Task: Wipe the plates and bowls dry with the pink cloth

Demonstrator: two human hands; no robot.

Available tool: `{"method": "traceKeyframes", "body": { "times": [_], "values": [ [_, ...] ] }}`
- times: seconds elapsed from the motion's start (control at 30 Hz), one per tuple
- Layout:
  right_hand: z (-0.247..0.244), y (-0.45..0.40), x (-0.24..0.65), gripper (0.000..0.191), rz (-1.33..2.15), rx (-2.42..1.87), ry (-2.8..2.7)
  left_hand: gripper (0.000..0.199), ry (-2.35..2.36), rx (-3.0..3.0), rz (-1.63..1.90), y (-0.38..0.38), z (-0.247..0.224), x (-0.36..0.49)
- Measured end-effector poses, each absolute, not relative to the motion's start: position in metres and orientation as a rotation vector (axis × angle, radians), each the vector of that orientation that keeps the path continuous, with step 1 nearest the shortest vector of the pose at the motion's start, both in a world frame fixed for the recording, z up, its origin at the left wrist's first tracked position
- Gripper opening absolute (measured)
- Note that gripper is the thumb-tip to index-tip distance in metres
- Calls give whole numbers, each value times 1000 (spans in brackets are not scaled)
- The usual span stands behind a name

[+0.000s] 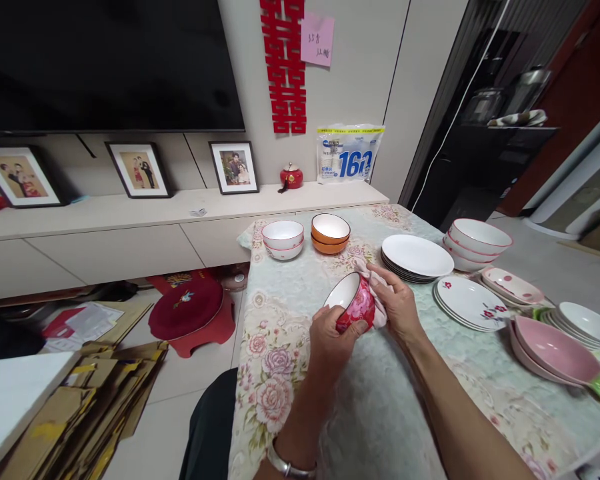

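Observation:
A red bowl with pink flowers and a white inside (359, 308) is tilted in the air above the table, its mouth turned to the left. My left hand (333, 333) grips its lower left side, with the thumb on the outer wall. In my right hand (396, 301) is a pale pink cloth (379, 308), pressed against the bowl's outer right side and rim. Behind the bowl stand a stack of orange bowls (330, 247) and a stack of white bowls with pink rims (283, 254).
The flowered tablecloth (275, 360) also bears white plates (415, 256), flower-patterned plates (463, 300), large bowls (473, 257) and pink dishes (555, 347) on the right. A red stool (187, 313) and flattened cardboard (95, 400) are on the floor at left.

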State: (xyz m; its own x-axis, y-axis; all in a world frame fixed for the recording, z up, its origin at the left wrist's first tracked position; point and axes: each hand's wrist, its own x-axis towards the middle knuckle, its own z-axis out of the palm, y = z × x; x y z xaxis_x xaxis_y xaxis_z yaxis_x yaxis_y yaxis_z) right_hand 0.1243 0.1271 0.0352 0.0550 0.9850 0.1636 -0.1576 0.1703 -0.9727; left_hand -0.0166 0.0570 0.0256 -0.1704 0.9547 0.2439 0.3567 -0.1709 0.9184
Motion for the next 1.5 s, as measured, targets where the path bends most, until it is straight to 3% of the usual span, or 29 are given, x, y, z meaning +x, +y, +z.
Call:
{"method": "traceKeyframes", "body": {
  "times": [0.13, 0.33, 0.47, 0.6, 0.83, 0.97, 1.27, 1.4, 1.5],
  "values": [
    [52, 104, 115, 35, 601, -865, -1602, 26, 1310, 1198, 1370, 55, 30, -15],
    [66, 90, 100, 20, 260, -727, -1956, 24, 1234, 1178, 1401, 57, 29, -14],
    [47, 120, 118, 20, 579, -904, -1641, 29, 1261, 1218, 1308, 53, 30, -16],
    [28, 142, 134, 35, 988, -1168, -1307, 31, 1179, 1125, 1274, 50, 29, -16],
    [55, 112, 124, 26, 481, -821, -1828, 31, 1109, 1030, 1338, 56, 26, -19],
    [70, 98, 119, 28, 359, -619, -2096, 28, 1106, 1130, 1342, 56, 29, -21],
    [52, 137, 148, 34, 786, -867, -1834, 32, 1164, 1187, 1156, 53, 37, -14],
    [41, 146, 150, 42, 1036, -985, -1563, 28, 1218, 1312, 1229, 55, 34, -20],
    [32, 151, 149, 44, 1172, -1038, -1347, 47, 1153, 1395, 1253, 59, 30, -30]
  ]
}}
